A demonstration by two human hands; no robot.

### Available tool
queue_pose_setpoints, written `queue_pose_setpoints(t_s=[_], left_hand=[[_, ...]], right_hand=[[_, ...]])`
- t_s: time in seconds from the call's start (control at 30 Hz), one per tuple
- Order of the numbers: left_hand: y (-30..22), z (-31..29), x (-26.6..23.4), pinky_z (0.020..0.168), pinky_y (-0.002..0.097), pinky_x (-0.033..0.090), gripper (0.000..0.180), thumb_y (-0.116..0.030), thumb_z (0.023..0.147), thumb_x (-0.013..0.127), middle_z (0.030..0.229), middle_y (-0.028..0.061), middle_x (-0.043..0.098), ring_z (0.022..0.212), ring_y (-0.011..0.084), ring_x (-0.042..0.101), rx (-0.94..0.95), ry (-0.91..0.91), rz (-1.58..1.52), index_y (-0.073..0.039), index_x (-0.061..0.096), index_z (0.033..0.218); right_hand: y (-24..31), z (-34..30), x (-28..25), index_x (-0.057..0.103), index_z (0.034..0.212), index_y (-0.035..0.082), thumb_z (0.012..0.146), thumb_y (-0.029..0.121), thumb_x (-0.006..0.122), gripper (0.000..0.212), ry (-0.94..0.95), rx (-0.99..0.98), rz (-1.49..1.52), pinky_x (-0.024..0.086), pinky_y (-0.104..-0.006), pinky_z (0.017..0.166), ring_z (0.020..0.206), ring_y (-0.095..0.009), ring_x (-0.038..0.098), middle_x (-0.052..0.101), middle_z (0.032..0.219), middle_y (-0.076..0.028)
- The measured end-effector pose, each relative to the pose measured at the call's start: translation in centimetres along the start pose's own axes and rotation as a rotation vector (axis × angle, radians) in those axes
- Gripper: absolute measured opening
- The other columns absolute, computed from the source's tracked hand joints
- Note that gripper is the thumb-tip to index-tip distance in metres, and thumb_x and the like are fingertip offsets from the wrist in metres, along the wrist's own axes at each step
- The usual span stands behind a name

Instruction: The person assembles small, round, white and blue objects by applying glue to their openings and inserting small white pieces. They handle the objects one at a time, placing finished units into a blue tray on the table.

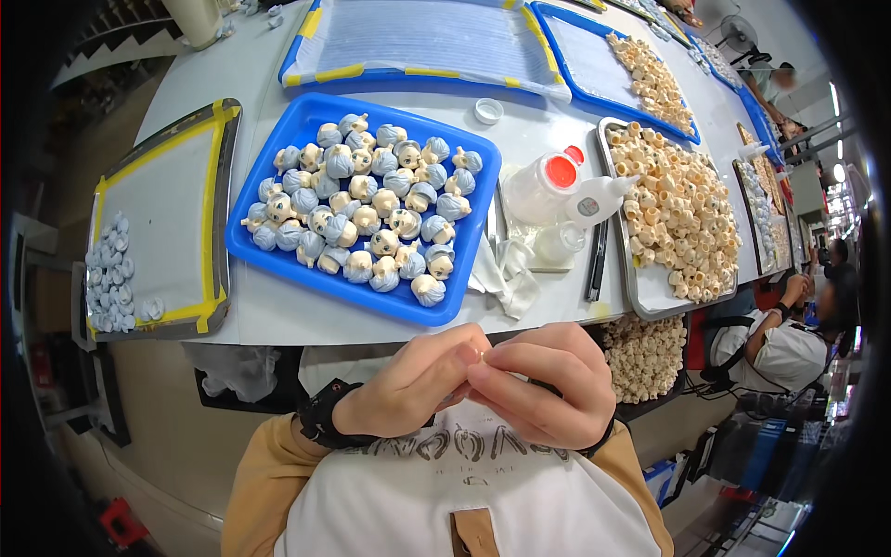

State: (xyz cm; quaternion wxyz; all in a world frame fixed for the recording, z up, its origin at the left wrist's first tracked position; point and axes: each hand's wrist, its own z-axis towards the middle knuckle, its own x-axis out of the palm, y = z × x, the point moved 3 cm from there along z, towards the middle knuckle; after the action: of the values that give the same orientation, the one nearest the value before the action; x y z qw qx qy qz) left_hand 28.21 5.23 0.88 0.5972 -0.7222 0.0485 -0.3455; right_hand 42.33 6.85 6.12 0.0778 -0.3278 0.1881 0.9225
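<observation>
Grip: fingertips to fingertips, left hand [404, 381] and right hand [557, 381] meeting, pinching a tiny pale bit [482, 356] between them!
Pale bit: right there at the fingertips, in front of the chest, close to the near edge of the table [264, 316]; fingers hide most of it, so its shape cannot be told.
Blue tray [251, 251]: just beyond the left hand, loaded with little blue-haired heads [385, 200], tipped every which way.
Metal tray [639, 302]: over on the right, heaped with beige pieces [677, 213].
Between those trays: a red-capped jar [536, 186], a squeeze bottle [599, 200], a small clear jar [560, 243], a crumpled tissue [506, 278] and a black pen [597, 265].
Far left: a yellow-taped tray [162, 213], pale blue pieces [111, 269] bunched along its left side.
Far side: a lined blue tray [422, 42].
Right edge: a co-worker [775, 348], seated.
</observation>
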Motion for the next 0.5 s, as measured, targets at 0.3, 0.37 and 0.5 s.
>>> queue_pose_setpoints(t_s=[0.3,0.37,0.5], left_hand=[[-0.7,0.1,-0.6,0.053,0.0194,0.031,0.031,-0.020,0.089,0.042,0.079,0.0005,0.044,0.061,0.0034,0.036,-0.022,0.048,-0.109,0.000,0.052,0.110],[-1.0,0.1,-0.4,0.056,0.0198,0.032,0.036,-0.019,0.087,0.043,0.083,0.0008,0.044,0.062,0.0039,0.037,-0.039,0.014,-0.136,0.001,0.050,0.116],[-0.7,-0.1,0.0,0.062,0.0174,0.036,0.036,-0.017,0.085,0.051,0.094,0.0019,0.047,0.065,0.0031,0.040,0.009,-0.102,-0.130,0.002,0.049,0.116]], right_hand=[[-2.6,-0.9,-4.8,0.066,0.085,0.002,0.063,-0.005,0.070,0.023,-0.349,0.475,-0.135,0.048,-0.0281,0.062,0.072,-0.022,0.061,0.064,0.082,-0.012],[-4.8,-1.0,-6.1,0.066,0.087,0.002,0.065,-0.003,0.071,0.023,-0.258,0.662,-0.316,0.047,-0.0278,0.063,0.070,-0.020,0.060,0.064,0.082,-0.010],[-6.6,-1.2,-6.0,0.065,0.087,0.003,0.068,0.001,0.072,0.020,-0.152,0.667,-0.366,0.045,-0.0297,0.064,0.069,-0.020,0.058,0.064,0.080,-0.008]])
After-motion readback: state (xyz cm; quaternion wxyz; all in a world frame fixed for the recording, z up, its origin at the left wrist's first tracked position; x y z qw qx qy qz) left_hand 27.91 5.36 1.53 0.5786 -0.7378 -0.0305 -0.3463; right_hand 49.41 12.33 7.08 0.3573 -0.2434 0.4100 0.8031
